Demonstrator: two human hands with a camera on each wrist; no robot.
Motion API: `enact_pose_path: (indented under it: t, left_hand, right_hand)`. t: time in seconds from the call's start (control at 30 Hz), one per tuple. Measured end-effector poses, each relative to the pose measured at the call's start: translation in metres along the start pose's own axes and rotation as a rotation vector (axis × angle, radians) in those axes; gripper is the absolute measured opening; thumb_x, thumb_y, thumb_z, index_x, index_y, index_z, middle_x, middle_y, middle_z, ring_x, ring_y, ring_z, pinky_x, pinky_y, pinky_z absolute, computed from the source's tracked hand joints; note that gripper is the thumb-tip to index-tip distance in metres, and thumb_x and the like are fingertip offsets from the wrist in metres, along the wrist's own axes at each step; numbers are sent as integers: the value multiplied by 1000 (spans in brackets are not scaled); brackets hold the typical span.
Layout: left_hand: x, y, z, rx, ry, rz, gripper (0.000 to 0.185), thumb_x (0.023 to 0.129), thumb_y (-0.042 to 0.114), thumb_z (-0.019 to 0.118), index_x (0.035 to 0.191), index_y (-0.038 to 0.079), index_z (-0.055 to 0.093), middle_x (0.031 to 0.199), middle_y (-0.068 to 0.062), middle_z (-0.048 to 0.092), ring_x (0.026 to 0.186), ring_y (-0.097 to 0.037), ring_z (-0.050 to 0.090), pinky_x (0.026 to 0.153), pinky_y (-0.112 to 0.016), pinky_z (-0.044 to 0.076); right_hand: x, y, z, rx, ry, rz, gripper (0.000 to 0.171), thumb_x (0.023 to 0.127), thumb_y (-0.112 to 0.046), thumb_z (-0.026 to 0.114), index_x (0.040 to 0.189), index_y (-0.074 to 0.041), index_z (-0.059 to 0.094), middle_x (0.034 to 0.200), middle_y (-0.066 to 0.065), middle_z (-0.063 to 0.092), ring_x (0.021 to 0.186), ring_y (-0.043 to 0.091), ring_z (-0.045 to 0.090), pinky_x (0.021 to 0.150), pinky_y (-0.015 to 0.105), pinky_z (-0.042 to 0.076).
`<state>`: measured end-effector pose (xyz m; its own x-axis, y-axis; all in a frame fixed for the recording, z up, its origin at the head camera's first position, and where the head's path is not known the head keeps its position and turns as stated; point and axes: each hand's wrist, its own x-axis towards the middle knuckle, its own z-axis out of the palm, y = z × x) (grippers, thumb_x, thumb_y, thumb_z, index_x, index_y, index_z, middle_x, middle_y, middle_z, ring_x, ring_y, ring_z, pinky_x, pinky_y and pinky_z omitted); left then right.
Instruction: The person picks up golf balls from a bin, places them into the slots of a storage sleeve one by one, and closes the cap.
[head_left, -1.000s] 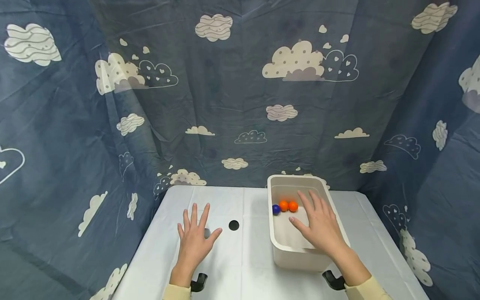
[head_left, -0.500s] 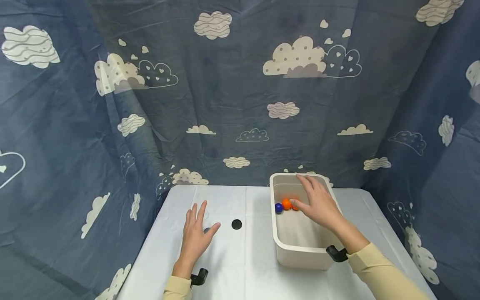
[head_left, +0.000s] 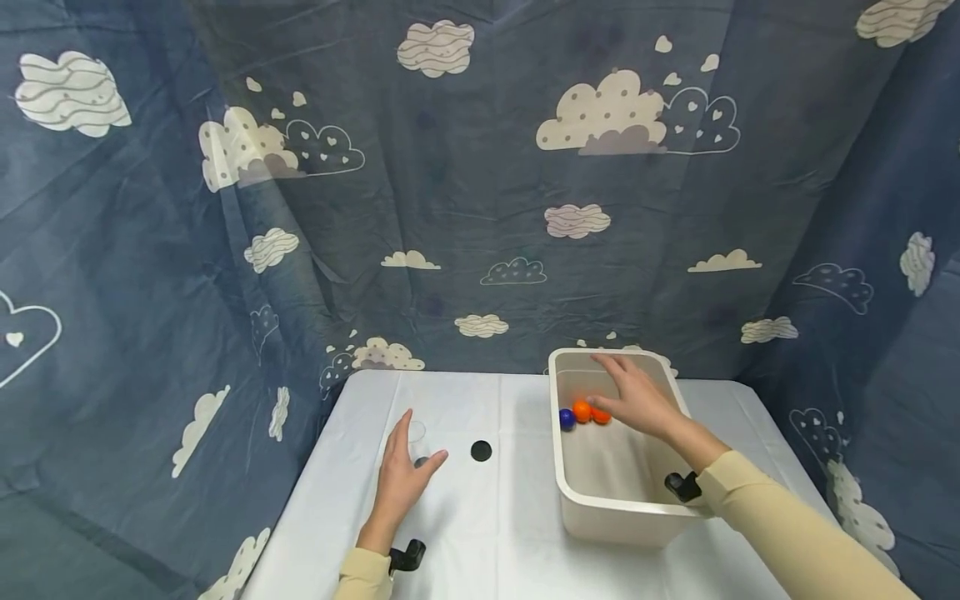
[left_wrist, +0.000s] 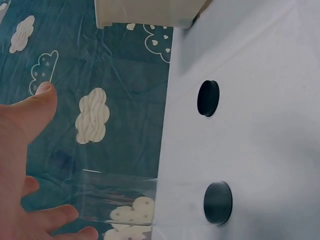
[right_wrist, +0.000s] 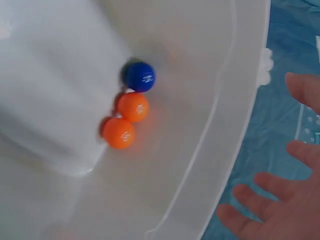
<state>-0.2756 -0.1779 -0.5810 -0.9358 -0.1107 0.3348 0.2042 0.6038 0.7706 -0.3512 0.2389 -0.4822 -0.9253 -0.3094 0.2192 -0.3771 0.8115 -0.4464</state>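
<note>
My left hand (head_left: pixel 399 485) is over the left side of the white table, thumb apart from its fingers and nothing between them. Just beyond it a clear, see-through cylinder (left_wrist: pixel 119 197), its rim faint in the head view, stands over a dark disc (left_wrist: pixel 218 202). My right hand (head_left: pixel 643 402) hovers over the pale plastic bin (head_left: pixel 622 504), fingers loosely extended and holding nothing. Inside the bin, along one wall, one blue ball (right_wrist: pixel 140 77) and two orange balls, the middle one (right_wrist: pixel 133 107) and the end one (right_wrist: pixel 119 133), lie in a row.
A second black disc (head_left: pixel 481 451) lies on the white tabletop (head_left: pixel 517 550) between the left hand and the bin. Dark blue cloth (head_left: pixel 450 192) printed with clouds hangs behind the table and along both sides. Each wrist carries a black mount.
My left hand has turned from spread, palm down, to thumb side up, its fingers closer together. The right hand has turned sideways over the bin, its forearm swinging out. The balls stay in place.
</note>
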Motion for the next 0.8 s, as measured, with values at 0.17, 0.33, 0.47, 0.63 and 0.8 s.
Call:
enact_pose_path:
  t: [0.17,0.33,0.47,0.63,0.8]
  left_hand:
    - [-1,-6,6,-65,18,-50,102,82,36,85,161,24,22,161,-14,29,145,-39,30,111,-61,31]
    - [5,-13,12,-118,112,-78,103,79,31,88,160,21,24,158,-14,33,141,-41,36,107,-63,34]
    - [8,-20,17,-163,136,-118,99,78,24,89,158,17,30,152,-18,41,133,-43,45,103,-62,37]
    - [11,-31,23,-186,137,-161,89,81,20,87,154,15,36,139,-17,57,127,-40,52,104,-56,41]
    - [12,-40,30,-198,122,-136,59,80,13,86,134,9,60,123,-12,67,118,-34,61,97,-54,48]
  right_hand:
    - [6,11,8,13,-36,22,79,91,-36,75,154,-10,37,151,29,37,128,52,44,98,73,36]
    - [13,25,18,-3,-43,21,76,90,-37,75,152,-9,41,146,29,44,124,52,49,98,71,38]
    - [19,36,26,-2,-73,52,73,89,-32,76,150,-7,44,144,30,47,124,51,50,99,69,39]
    - [27,44,35,61,-140,121,70,89,-25,76,149,-6,46,146,28,47,129,51,46,101,68,38]
    - [32,52,43,171,-215,184,65,90,-18,74,148,-3,47,144,30,48,129,52,46,98,64,44]
